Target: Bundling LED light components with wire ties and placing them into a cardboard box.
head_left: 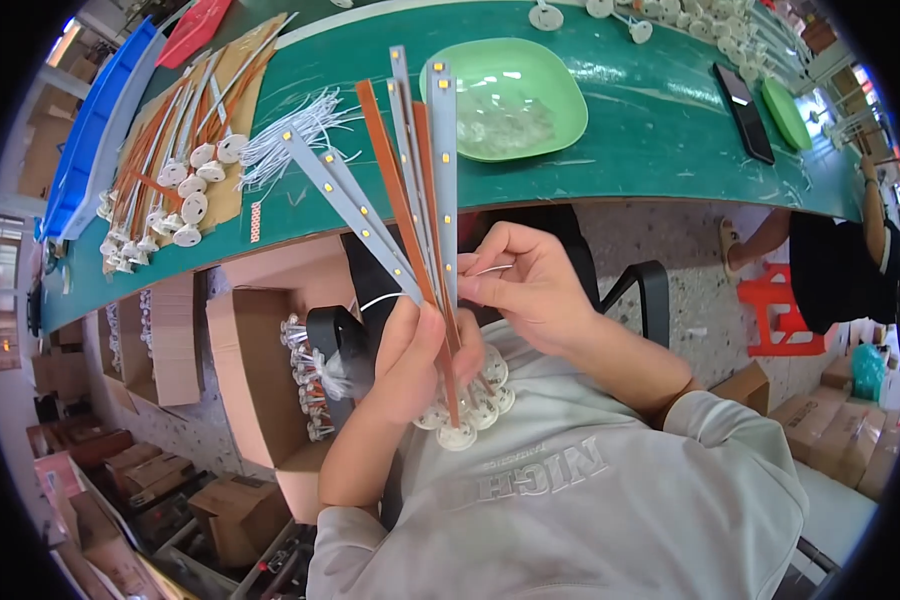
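The fingers (pixel 410 335) of the left hand (pixel 415 365) are closed tight around a bunch of long light strips (pixel 410 190), grey and brown, which fan out above the lap. Small white round caps (pixel 470 405) hang below that hand, just over the grey shirt. The fingers (pixel 485 285) of the right hand (pixel 525 285) are pinched shut on a thin white wire (pixel 385 297); it seems to lead from one strip, though this part is too small to be sure.

The strips are held only at the bottom, so the fan could slip apart and a strip could be dropped to the floor. The thin wire could be snapped or pulled loose if it is tugged too hard. Wires could also get tangled among the caps.

Farther out, a green tabletop (pixel 650 120) is seen, with a green tray (pixel 560 80), loose white wires (pixel 290 135) and more finished strips (pixel 175 165) laid on brown card. Open cardboard boxes (pixel 255 380) are set below its edge.
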Available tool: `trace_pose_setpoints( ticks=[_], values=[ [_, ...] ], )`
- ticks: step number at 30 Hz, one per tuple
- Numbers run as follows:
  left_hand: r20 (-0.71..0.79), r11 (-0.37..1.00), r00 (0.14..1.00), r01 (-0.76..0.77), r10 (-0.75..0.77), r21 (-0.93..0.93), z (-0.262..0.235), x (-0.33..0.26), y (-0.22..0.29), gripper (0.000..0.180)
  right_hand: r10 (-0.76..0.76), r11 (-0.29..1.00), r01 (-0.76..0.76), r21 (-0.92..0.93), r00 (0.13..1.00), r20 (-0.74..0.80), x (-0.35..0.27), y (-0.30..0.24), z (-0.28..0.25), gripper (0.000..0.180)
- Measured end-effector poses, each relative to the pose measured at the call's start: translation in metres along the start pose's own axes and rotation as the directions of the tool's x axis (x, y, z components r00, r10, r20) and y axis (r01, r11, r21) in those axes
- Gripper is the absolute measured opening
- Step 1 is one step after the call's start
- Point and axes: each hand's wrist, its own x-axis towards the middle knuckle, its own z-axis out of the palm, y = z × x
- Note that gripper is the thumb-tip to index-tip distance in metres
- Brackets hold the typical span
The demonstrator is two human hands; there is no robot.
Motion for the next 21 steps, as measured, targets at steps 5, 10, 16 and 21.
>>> trace_pose_setpoints(
  ticks=[5, 10, 16, 21],
  values=[
    [0.034, 0.978, 0.991, -0.13, 0.127, 0.163, 0.002, 0.024, -0.011, 0.044, -0.221, 0.961, 0.206, -0.183, 0.973, -0.066, -0.004, -0.014, -0.016, 0.013],
    [-0.18, 0.996, 0.98, -0.083, 0.085, 0.018, 0.016, 0.037, -0.025, 0.047, -0.548, 0.507, 0.484, -0.713, 0.819, 0.167, -0.016, -0.031, -0.027, 0.013],
    [-0.286, 0.934, 0.932, -0.121, 0.223, 0.335, 0.026, 0.039, -0.047, 0.031, -0.589, -0.017, 0.694, -0.72, 0.575, 0.568, -0.009, -0.04, -0.029, 0.028],
    [-0.192, 0.784, 0.933, -0.133, 0.306, 0.606, 0.028, 0.037, -0.051, 0.02, -0.23, -0.167, 0.697, -0.697, 0.66, 0.715, -0.009, -0.07, -0.024, 0.032]
  ],
)
